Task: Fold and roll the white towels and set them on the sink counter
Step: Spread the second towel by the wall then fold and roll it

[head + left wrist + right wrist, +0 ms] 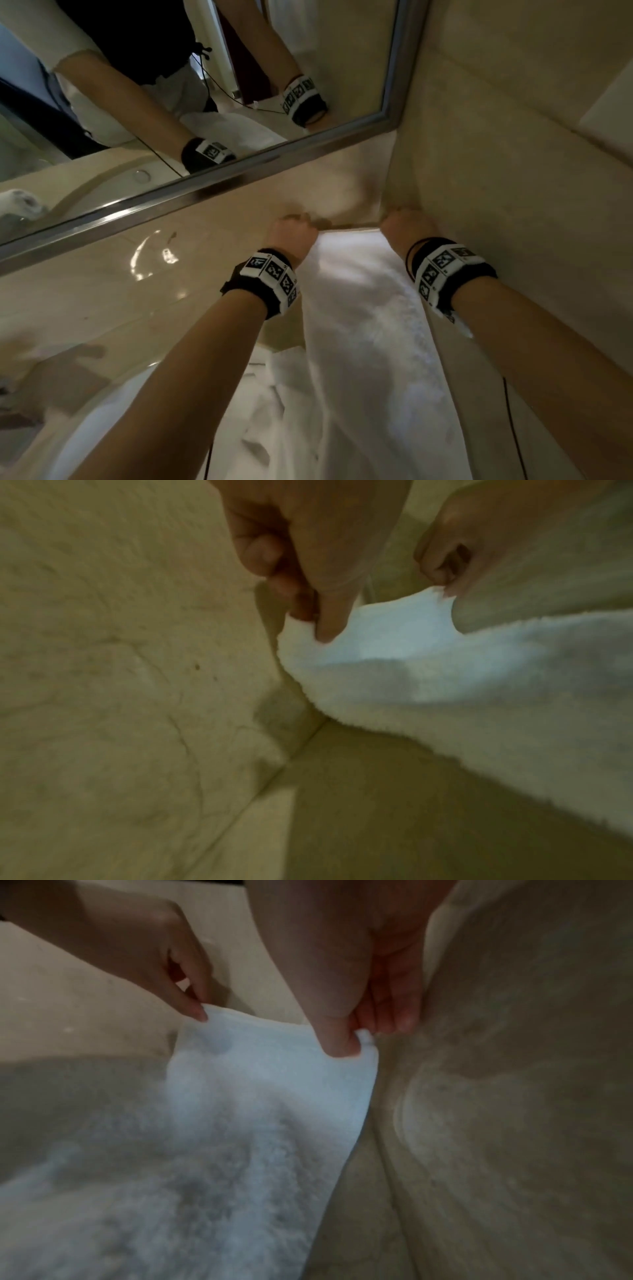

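Your left hand (291,233) pinches one far corner of the white terry-cloth towel (363,308), thumb on top and fingers curled under, and your right hand (406,224) pinches the other far corner the same way. The hemmed far edge runs taut and straight between your two hands, close to the back of the glossy beige marble sink counter (120,291). From there the towel stretches back toward you as a long narrow strip; its near part spills off the counter's front edge and lies in loose folds below your forearms. On your right there is almost no room: your right hand is hard against the beige marble side wall (513,171), and the towel's right edge runs just beside that wall. Ahead, the low marble strip below the metal-framed mirror (205,102) stands near your knuckles, so the far edge has little space left in front of it. On your left the counter lies bare and wide, reaching to the curved rim of the sink basin (102,178) at the far left, well apart from the towel.
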`<state>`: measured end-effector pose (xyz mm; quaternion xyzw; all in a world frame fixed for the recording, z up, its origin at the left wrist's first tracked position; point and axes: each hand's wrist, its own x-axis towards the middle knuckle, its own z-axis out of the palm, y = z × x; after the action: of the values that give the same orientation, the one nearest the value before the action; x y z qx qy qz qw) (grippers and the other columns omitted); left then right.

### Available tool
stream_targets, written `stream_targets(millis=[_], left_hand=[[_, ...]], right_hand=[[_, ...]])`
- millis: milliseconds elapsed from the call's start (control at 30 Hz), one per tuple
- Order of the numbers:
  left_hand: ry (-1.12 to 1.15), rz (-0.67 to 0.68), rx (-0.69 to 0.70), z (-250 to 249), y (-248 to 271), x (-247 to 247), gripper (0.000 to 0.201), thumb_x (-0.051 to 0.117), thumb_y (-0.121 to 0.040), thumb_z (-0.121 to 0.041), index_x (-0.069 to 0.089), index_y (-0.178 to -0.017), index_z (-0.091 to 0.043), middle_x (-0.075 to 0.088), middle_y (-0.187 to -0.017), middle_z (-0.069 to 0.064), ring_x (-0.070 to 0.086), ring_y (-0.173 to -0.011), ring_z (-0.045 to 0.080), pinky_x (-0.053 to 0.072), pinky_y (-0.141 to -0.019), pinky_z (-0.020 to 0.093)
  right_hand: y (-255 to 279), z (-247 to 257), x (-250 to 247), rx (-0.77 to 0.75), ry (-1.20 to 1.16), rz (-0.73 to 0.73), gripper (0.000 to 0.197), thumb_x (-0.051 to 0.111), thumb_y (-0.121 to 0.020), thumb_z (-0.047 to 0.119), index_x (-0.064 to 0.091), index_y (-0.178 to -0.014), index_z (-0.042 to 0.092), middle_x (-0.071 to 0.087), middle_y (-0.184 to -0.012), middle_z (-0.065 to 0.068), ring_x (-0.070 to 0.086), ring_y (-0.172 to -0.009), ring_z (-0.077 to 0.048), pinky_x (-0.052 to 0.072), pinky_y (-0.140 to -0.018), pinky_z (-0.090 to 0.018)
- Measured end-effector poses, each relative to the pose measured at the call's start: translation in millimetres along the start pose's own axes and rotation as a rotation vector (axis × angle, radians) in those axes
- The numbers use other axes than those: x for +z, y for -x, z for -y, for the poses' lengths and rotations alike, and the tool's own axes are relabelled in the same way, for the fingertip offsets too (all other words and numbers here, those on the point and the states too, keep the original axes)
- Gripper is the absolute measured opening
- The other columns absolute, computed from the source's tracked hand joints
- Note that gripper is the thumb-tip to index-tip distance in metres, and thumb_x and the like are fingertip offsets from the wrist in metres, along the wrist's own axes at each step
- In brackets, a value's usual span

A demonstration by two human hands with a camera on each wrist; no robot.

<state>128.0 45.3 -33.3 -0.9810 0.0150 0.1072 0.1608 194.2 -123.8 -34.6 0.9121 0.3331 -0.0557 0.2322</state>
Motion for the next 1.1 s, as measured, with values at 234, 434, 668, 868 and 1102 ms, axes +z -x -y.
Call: stream_targets(millis=[234, 434, 668, 868, 1102], left_hand=[[0.037, 0.063, 0.034, -13.8, -18.1, 37.2, 0.032, 0.035, -0.096, -0.007, 0.056, -0.118, 0.003, 0.047, -0.129, 0.022, 0.046, -0.12, 0.035, 0.044, -0.093, 0.042], [-0.037, 0.124, 0.182, -10.2, -20.5, 46.2, 0.038, 0.03, -0.095, 0.0, 0.04, -0.132, 0.003, 0.037, -0.137, 0.026, 0.037, -0.127, 0.04, 0.04, -0.099, 0.05], [-0.01, 0.092, 0.317, -7.8, -18.5, 55.4, 0.04, 0.03, -0.093, 0.002, 0.048, -0.128, 0.003, 0.038, -0.139, 0.018, 0.035, -0.132, 0.036, 0.039, -0.102, 0.041], [0.304, 0.132, 0.136, 9.8, -24.2, 54.5, 0.037, 0.04, -0.094, -0.011, 0.046, -0.129, -0.002, 0.047, -0.13, 0.018, 0.053, -0.114, 0.033, 0.043, -0.095, 0.038], [0.424, 0.089, -0.016, 2.7, -29.7, 56.1, 0.03, 0.039, -0.093, -0.004, 0.046, -0.121, 0.003, 0.059, -0.119, 0.019, 0.059, -0.108, 0.034, 0.046, -0.09, 0.038]], right_hand=[[-16.2, 9.1, 20.8, -0.087, 0.102, 0.185, 0.035, 0.032, -0.098, -0.002, 0.053, -0.126, 0.002, 0.052, -0.131, -0.015, 0.051, -0.122, -0.031, 0.045, -0.097, -0.041], [-31.3, 14.7, 17.5, -0.125, 0.118, 0.296, 0.036, 0.031, -0.101, 0.008, 0.051, -0.131, 0.009, 0.049, -0.139, -0.008, 0.044, -0.131, -0.025, 0.035, -0.106, -0.037], [-33.4, 16.2, 16.2, -0.132, 0.051, 0.364, 0.033, 0.035, -0.1, 0.011, 0.055, -0.126, 0.006, 0.053, -0.133, -0.009, 0.052, -0.123, -0.025, 0.041, -0.099, -0.035], [-37.1, 9.2, 26.8, 0.031, -0.084, 0.324, 0.033, 0.033, -0.1, 0.012, 0.053, -0.125, 0.006, 0.052, -0.133, -0.012, 0.052, -0.118, -0.027, 0.04, -0.1, -0.032], [-43.8, 13.1, 33.0, 0.041, -0.19, 0.161, 0.045, 0.037, -0.096, 0.007, 0.036, -0.14, 0.015, 0.04, -0.141, -0.01, 0.046, -0.125, -0.03, 0.039, -0.102, -0.037]])
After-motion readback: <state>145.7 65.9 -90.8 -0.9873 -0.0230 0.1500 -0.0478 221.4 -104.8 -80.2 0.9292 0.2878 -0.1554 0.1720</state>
